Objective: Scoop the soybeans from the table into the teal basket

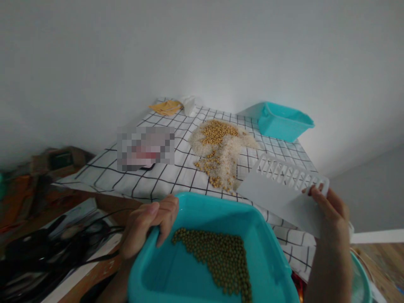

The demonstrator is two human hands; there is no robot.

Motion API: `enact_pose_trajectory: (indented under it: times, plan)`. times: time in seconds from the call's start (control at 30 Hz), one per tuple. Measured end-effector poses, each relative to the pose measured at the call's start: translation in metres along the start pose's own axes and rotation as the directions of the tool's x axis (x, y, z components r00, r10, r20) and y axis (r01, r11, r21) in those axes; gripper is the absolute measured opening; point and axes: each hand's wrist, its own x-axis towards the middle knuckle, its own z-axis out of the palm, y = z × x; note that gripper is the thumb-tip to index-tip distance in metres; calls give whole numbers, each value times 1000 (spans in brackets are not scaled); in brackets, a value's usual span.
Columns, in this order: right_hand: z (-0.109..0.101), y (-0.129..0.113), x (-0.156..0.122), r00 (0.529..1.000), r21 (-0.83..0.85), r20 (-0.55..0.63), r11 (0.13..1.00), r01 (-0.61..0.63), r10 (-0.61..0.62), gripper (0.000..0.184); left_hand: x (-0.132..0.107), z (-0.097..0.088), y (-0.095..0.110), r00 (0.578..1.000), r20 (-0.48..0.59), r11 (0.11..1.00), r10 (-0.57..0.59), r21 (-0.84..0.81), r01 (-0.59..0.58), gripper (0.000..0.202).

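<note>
My left hand (154,223) is closed over the left rim of a turquoise plastic bin (261,248), which is at the table's near edge. Round soybeans (221,256) cover part of its bottom. In my right hand (331,206) is a flat white plastic board (280,191) with a row of slots, gripped at its right end. The board's left corner is close to a heap of white rice (229,153) mixed with yellow soybeans (217,131) on the checked cloth. Whether that corner touches the grains I cannot tell.
A second turquoise bin (284,124) stands at the back right of the checked tablecloth (170,179). Yellow cloth (166,107) and a crumpled white piece (188,105) lie at the back left. Black cables (78,240) are below left, and a green-rimmed round basket (361,275) is below right.
</note>
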Motion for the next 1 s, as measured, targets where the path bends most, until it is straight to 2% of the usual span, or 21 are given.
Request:
enact_pose_trajectory:
  times: [0.1,0.23,0.37,0.6,0.77,1.0]
  plan:
    - [-1,2,2,999,14,20,999,30,-30,25,0,2,0,1000,10,1000,-15,-6,15,62]
    - [3,1,5,997,23,65,999,29,-31,26,-1,1,0,999,-28,999,-38,-8,37,64]
    - [14,1,9,998,59,41,997,41,-44,28,0,0,2,999,21,999,-38,-3,38,64]
    - [20,14,19,995,55,95,998,13,-18,28,-2,1,1,1000,-5,1000,-14,-16,14,62]
    - [23,16,23,995,58,95,998,14,-19,28,-5,-3,-4,998,61,999,-14,-35,16,61]
    - [31,15,26,972,88,228,993,-78,56,25,-4,1,-4,1000,2,1000,16,-19,-16,62]
